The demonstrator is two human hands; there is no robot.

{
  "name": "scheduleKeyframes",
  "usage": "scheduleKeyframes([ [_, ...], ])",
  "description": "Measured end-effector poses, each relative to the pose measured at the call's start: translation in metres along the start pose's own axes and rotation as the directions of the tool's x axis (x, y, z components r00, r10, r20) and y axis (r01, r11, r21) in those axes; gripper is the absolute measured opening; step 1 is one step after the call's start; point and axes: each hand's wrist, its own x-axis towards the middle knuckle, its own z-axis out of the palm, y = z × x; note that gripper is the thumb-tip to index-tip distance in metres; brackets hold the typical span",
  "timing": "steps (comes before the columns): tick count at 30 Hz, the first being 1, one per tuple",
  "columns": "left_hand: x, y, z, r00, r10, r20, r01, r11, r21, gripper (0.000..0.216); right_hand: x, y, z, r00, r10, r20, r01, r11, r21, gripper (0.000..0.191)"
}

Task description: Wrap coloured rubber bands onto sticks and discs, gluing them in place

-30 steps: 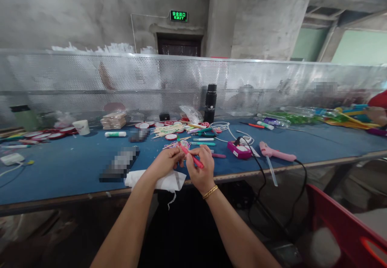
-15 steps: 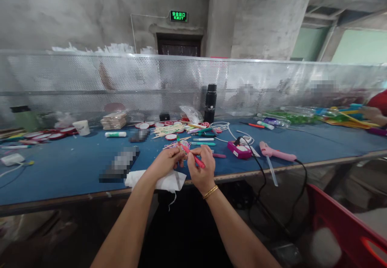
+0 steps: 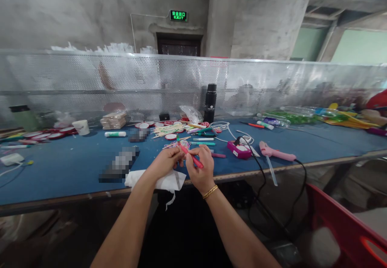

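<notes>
My right hand (image 3: 203, 167) is closed around a red marker pen (image 3: 197, 163), whose front end points up and left toward my other hand. My left hand (image 3: 165, 161) pinches a small piece with a green tip (image 3: 178, 138); its lower part is hidden by fingers and I cannot make out its kind. Both hands meet just above the front of the blue table (image 3: 75, 163). Under my left wrist lies a white cloth (image 3: 177, 180), partly hanging over the edge. Just beyond my fingers are tangled coloured strands (image 3: 184, 143) and several pens (image 3: 203, 143).
A pink glue gun (image 3: 279, 154) and a purple power socket (image 3: 240, 150) with cables lie to the right. A black bottle (image 3: 211, 103) stands at the back near wooden sticks (image 3: 166, 130). A paper cup (image 3: 81, 127) is leftward. Another person's sleeve (image 3: 377, 100) shows far right.
My right hand and the red marker have shifted slightly left, toward my left hand. At far right, the other person's arm has moved a little. My left hand stays almost still.
</notes>
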Motion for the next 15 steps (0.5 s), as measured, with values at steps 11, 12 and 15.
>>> scheduleKeyframes([
  [11,-0.0006,-0.0005,0.0003,1.000,0.005,-0.004,-0.005,1.000,-0.018,0.038,0.0022,-0.0022,-0.0006,1.000,-0.016,-0.005,0.016,1.000,0.016,0.006],
  [12,-0.0005,-0.0006,0.0004,1.000,0.006,-0.004,-0.006,1.000,-0.020,0.038,0.0022,-0.0020,-0.0006,1.000,-0.013,-0.008,0.013,1.000,0.012,0.006],
  [15,0.0002,-0.0014,0.0006,1.000,0.012,0.001,-0.012,1.000,-0.011,0.040,0.0022,-0.0018,-0.0008,0.999,0.012,-0.032,-0.011,1.000,0.007,0.007],
])
